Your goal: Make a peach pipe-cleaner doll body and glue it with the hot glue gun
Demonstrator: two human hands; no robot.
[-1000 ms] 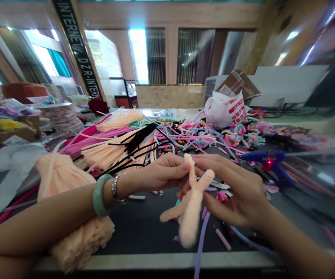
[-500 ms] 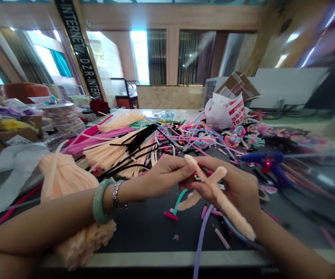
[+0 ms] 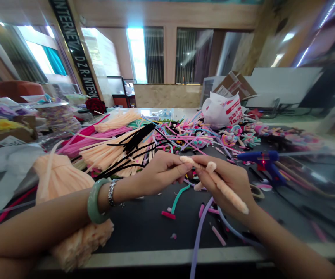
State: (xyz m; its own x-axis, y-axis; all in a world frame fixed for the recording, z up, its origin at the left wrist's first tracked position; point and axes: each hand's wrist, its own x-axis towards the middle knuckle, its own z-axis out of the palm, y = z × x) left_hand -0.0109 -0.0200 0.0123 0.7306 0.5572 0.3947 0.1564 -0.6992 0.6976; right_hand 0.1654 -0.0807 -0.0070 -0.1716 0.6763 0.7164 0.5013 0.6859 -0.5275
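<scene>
A peach chenille pipe-cleaner figure (image 3: pixel 225 189) lies across both hands, with its long limb pointing to the lower right and a shorter arm stub showing by the fingers. My left hand (image 3: pixel 161 172) pinches its upper end between thumb and fingertips. My right hand (image 3: pixel 224 182) grips its middle, fingers curled over it. A jade bangle (image 3: pixel 93 205) and a silver chain bracelet (image 3: pixel 112 192) sit on my left wrist. Under that forearm lies a peach pipe-cleaner skirt piece (image 3: pixel 59 182).
Bundles of peach, pink and black pipe cleaners (image 3: pixel 112 151) and heaped colored scraps cover the black tabletop (image 3: pixel 138 236). A blue hot glue gun (image 3: pixel 265 162) lies to the right. A white plastic bag (image 3: pixel 221 110) stands at the back. A purple pipe cleaner (image 3: pixel 199 236) crosses the front edge.
The peach figure has swung from hanging downward to pointing lower right, and it now sits higher between my hands. My hands have drawn closer together, and the view has shifted slightly.
</scene>
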